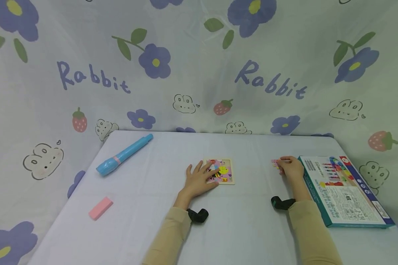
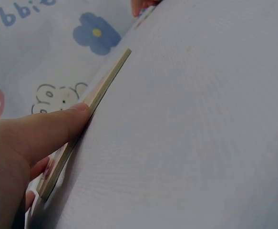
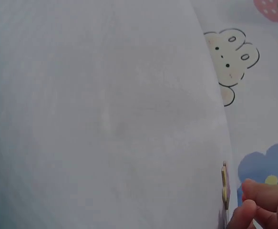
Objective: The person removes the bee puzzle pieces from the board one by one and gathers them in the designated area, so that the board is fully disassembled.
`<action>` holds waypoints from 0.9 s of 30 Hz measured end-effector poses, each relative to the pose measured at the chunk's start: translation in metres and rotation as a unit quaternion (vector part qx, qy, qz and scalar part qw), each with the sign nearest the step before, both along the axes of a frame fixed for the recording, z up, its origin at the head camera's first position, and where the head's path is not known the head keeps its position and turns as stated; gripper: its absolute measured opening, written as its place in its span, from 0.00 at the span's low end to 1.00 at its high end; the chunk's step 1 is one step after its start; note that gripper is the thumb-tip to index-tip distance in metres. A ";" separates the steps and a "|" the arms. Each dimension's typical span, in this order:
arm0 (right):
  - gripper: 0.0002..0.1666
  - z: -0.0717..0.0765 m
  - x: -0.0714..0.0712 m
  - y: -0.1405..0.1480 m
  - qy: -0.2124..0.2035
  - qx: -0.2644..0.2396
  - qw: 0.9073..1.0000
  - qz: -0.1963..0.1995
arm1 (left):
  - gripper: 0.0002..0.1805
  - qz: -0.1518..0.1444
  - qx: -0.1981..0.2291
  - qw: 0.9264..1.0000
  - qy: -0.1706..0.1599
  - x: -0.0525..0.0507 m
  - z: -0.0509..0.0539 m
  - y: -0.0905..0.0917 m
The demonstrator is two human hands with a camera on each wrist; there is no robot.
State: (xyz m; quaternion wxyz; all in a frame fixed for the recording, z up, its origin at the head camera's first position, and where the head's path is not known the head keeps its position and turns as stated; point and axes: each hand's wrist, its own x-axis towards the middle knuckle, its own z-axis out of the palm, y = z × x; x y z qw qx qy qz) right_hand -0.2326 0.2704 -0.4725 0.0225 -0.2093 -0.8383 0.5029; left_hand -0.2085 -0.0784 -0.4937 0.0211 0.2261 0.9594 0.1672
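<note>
In the head view, a small square jigsaw puzzle (image 1: pixel 226 178) with a yellow bee picture lies near the table's middle. My left hand (image 1: pixel 199 180) rests across its left part with fingers spread. The left wrist view shows the thumb (image 2: pixel 57 129) touching the top near the board's pale wooden edge (image 2: pixel 108 83). Farther right, my right hand (image 1: pixel 291 168) has curled fingers at a small pink puzzle piece (image 1: pixel 274 163), apparently pinching its edge. From the right wrist, the piece (image 3: pixel 225 186) appears edge-on beside the fingertips, its grip partly hidden.
A boxed set (image 1: pixel 346 195) lies by the right forearm. At the table's left are a light-blue wand-shaped object (image 1: pixel 126 154) and a pink block (image 1: pixel 101 208). A patterned curtain (image 1: pixel 199 73) hangs behind the white table (image 1: pixel 242 221).
</note>
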 end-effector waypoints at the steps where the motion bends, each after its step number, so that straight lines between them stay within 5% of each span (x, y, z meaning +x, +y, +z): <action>1: 0.22 0.001 0.000 -0.001 0.003 0.002 1.000 0.003 | 0.31 -0.001 0.000 1.000 0.001 0.000 0.000 0.000; 12: 0.21 0.016 -0.003 -0.053 0.024 0.024 0.997 0.074 | 0.31 0.005 0.004 1.000 0.000 0.001 0.001 0.000; 27: 0.17 0.009 -0.012 -0.112 0.029 0.021 0.990 0.139 | 0.31 0.011 -0.006 1.000 -0.004 0.000 -0.002 0.001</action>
